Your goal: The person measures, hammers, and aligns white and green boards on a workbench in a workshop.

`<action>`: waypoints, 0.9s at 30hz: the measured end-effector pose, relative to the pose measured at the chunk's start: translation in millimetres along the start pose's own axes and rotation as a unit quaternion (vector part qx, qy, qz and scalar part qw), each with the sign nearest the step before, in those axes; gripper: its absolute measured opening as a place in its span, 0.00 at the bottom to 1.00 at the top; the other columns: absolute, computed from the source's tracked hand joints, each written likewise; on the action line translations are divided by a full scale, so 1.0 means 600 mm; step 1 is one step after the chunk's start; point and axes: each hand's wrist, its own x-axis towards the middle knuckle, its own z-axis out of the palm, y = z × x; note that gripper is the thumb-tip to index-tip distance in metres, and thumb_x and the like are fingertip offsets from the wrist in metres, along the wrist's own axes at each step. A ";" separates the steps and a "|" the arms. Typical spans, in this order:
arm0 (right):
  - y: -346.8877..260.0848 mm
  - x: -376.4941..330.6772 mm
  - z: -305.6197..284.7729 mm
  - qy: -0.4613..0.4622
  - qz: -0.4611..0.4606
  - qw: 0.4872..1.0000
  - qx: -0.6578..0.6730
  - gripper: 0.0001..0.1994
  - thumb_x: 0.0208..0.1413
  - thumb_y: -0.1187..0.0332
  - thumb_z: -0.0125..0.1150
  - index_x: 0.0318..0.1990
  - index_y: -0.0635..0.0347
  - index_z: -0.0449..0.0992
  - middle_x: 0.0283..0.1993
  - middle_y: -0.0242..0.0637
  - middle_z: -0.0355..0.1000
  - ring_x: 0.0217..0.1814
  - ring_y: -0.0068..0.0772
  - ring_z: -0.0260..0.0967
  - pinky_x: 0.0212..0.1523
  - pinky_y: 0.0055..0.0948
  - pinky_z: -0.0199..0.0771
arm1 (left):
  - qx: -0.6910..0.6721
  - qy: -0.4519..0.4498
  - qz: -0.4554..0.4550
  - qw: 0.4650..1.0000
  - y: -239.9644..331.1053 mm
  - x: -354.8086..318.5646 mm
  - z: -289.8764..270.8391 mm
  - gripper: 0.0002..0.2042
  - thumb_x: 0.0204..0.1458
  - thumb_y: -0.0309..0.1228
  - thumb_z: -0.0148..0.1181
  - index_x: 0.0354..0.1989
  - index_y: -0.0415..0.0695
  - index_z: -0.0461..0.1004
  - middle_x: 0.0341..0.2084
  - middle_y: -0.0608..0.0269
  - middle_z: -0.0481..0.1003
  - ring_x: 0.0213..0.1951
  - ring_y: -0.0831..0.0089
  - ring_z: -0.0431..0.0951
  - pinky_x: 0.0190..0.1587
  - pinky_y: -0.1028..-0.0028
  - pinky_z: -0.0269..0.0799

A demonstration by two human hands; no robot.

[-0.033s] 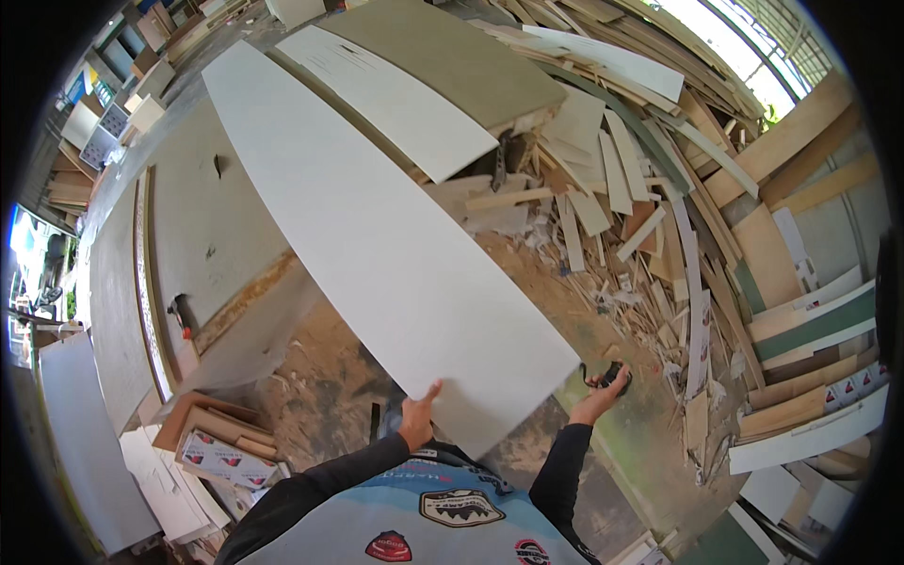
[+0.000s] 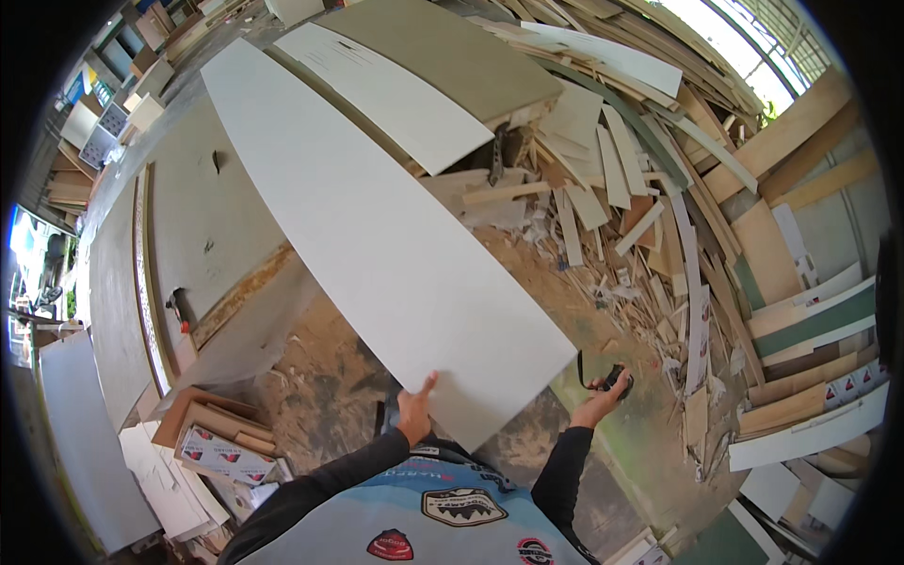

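Two hands: left hand [image 2: 414, 411] clasping white board [image 2: 377, 226], right hand [image 2: 603, 400] clutching dark tool [image 2: 614, 379].

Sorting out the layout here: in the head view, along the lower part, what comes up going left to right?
Cardboard boxes → left hand gripping the long white board → right hand holding a small dark tool → white and green panels.

Plain white board [image 2: 377, 235], seemingly black tool [image 2: 612, 379]

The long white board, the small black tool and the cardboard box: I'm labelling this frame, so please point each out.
long white board [image 2: 377, 235], head view, middle of its face.
small black tool [image 2: 614, 379], head view, its body above the right hand's fingers.
cardboard box [image 2: 221, 450], head view, printed side.
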 end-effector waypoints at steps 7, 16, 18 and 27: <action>-0.042 0.001 -0.103 -0.099 -0.003 0.994 -0.049 0.22 0.53 0.71 0.66 0.56 0.59 0.70 0.32 0.29 0.67 0.27 0.23 0.63 0.27 0.26 0.63 | -0.034 0.059 0.115 0.991 -0.005 0.000 -0.033 0.21 0.51 0.34 0.70 0.47 0.33 0.73 0.39 0.59 0.77 0.39 0.69 0.77 0.39 0.67 0.74; -0.030 -0.038 0.085 -0.516 0.194 0.821 -0.150 0.23 0.60 0.62 0.61 0.61 0.57 0.69 0.38 0.33 0.71 0.28 0.22 0.68 0.23 0.18 0.65 | 0.217 0.364 0.316 0.849 -0.039 0.009 -0.062 0.24 0.50 0.35 0.71 0.49 0.33 0.68 0.40 0.54 0.76 0.39 0.67 0.76 0.42 0.68 0.71; -0.016 -0.065 0.138 -0.629 0.130 0.721 -0.259 0.25 0.56 0.63 0.64 0.60 0.60 0.69 0.37 0.32 0.71 0.29 0.20 0.67 0.27 0.17 0.65 | 0.328 0.453 0.401 0.726 -0.024 -0.016 -0.015 0.24 0.50 0.36 0.69 0.49 0.33 0.68 0.38 0.55 0.76 0.38 0.68 0.75 0.42 0.68 0.69; 0.056 -0.090 0.215 -0.794 0.069 0.508 -0.326 0.29 0.48 0.60 0.70 0.55 0.61 0.64 0.36 0.43 0.72 0.40 0.35 0.72 0.44 0.31 0.72 | 0.030 -0.017 0.208 0.977 -0.021 -0.051 0.121 0.11 0.61 0.35 0.58 0.39 0.38 0.75 0.29 0.67 0.75 0.32 0.81 0.71 0.35 0.78 0.67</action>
